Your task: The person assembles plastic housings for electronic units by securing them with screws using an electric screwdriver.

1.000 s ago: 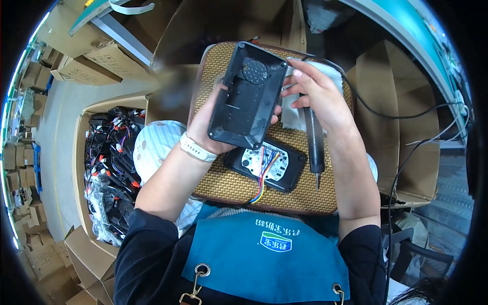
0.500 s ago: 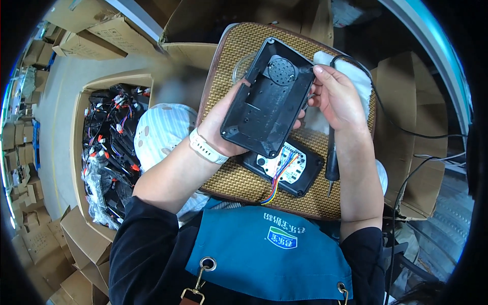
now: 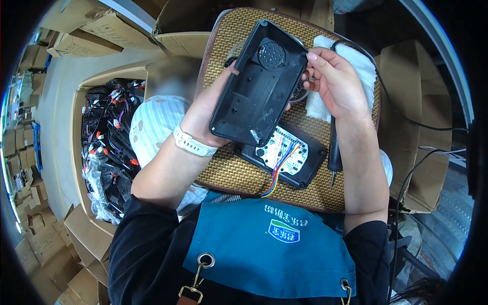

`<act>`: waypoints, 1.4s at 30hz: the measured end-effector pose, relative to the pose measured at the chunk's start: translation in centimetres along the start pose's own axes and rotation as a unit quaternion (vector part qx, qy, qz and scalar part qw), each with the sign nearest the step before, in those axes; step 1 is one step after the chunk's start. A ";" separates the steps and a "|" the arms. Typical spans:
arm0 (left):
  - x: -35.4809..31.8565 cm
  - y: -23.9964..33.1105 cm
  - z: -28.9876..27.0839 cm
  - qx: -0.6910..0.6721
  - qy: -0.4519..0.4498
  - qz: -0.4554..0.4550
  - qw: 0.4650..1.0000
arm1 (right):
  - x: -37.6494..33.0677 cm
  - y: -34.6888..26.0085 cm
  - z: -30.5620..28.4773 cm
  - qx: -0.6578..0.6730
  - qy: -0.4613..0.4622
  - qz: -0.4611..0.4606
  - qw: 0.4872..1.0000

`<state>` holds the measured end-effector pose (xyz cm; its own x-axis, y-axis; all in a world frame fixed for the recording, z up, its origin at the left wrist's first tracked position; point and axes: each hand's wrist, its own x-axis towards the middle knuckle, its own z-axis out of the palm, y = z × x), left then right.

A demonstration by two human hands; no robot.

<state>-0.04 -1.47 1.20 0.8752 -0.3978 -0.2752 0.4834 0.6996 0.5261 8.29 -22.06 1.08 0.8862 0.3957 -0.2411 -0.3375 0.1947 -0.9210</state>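
Observation:
A hollow black plastic housing (image 3: 254, 96) with a round perforated grille inside is held tilted above a woven mat. My left hand (image 3: 206, 114) supports it from its left side and underneath, most of the fingers hidden behind it. At its upper right corner, the thumb and index finger of my right hand (image 3: 338, 84) are pinched on the rim; anything small between them cannot be made out. Below the housing lies a black casing with a white circuit board (image 3: 290, 152) and a bundle of coloured wires (image 3: 277, 175). Beside my right forearm rests a black-handled screwdriver (image 3: 334, 155) with a cord.
The woven mat (image 3: 231, 175) tops a padded surface before me. A white cloth (image 3: 318, 104) lies on its right part, and a round clear dish (image 3: 301, 91) shows partly behind the housing. At left, a cardboard box (image 3: 79, 152) holds black wired parts; another box (image 3: 422, 112) stands right.
The housing and both hands have shifted slightly left and up in the picture. More of the circuit board shows below it, and the dish has come into sight at its right.

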 end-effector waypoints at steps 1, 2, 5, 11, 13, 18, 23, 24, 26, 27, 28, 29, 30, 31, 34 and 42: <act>0.0 0.0 -0.1 0.017 0.006 0.012 1.000 | 0.1 0.0 0.2 -0.006 0.009 -0.010 1.000; -0.2 -0.1 0.0 -0.020 -0.016 0.006 1.000 | 0.0 0.1 0.0 -0.001 0.007 -0.005 1.000; 0.0 -0.3 -0.1 -0.047 -0.027 0.014 0.998 | 0.5 0.7 -1.3 0.030 -0.033 -0.004 0.999; -0.1 0.0 -1.0 -0.026 0.010 0.020 0.999 | -0.1 0.5 -0.8 0.048 -0.002 -0.013 0.999; -0.3 0.3 -1.1 -0.030 0.016 0.015 0.999 | -0.1 0.5 -0.7 0.035 -0.007 -0.010 0.999; -0.6 0.4 -1.6 -0.012 0.005 0.014 1.000 | -0.3 0.1 0.0 -0.001 -0.010 0.004 1.000; -0.6 0.2 -1.2 0.003 0.038 0.020 0.999 | -0.1 0.3 -0.3 -0.028 -0.003 -0.008 1.000; -0.5 0.3 -1.2 0.004 0.037 0.021 0.999 | -0.2 0.3 -0.1 -0.027 0.007 -0.012 1.000; -0.2 0.3 -1.3 -0.015 0.022 0.024 0.999 | -0.6 0.1 0.2 0.002 0.004 -0.009 1.000; 0.0 0.3 -1.3 -0.024 0.014 0.025 0.999 | -0.6 0.0 0.2 0.031 0.000 -0.005 1.000; 0.2 0.4 -1.4 -0.033 0.006 0.026 0.999 | -0.6 -0.1 0.0 0.031 0.001 -0.007 0.999; 0.3 0.4 -1.4 -0.042 -0.001 0.027 0.999 | -0.5 -0.2 -0.4 0.077 -0.016 0.012 0.997; 0.4 0.3 -1.4 -0.042 -0.003 0.027 0.999 | -0.6 -0.3 -0.6 0.123 -0.033 0.031 0.991; 0.4 0.2 -1.4 -0.043 -0.006 0.033 0.998 | -0.6 -0.4 -0.6 0.122 -0.032 0.029 0.992; 0.1 0.0 -2.3 -0.038 0.012 0.030 0.999 | -0.8 -0.3 -0.2 0.086 -0.022 0.020 0.996; -0.7 1.2 -1.7 -0.079 -0.010 0.009 0.997 | -0.9 0.1 0.7 -0.043 0.024 0.006 0.999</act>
<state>-0.02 0.66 0.65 0.8838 -0.3958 -0.2495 0.4661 0.7909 0.3965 7.26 -21.77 1.44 0.8972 0.3529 -0.2654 -0.3221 0.1120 -0.9401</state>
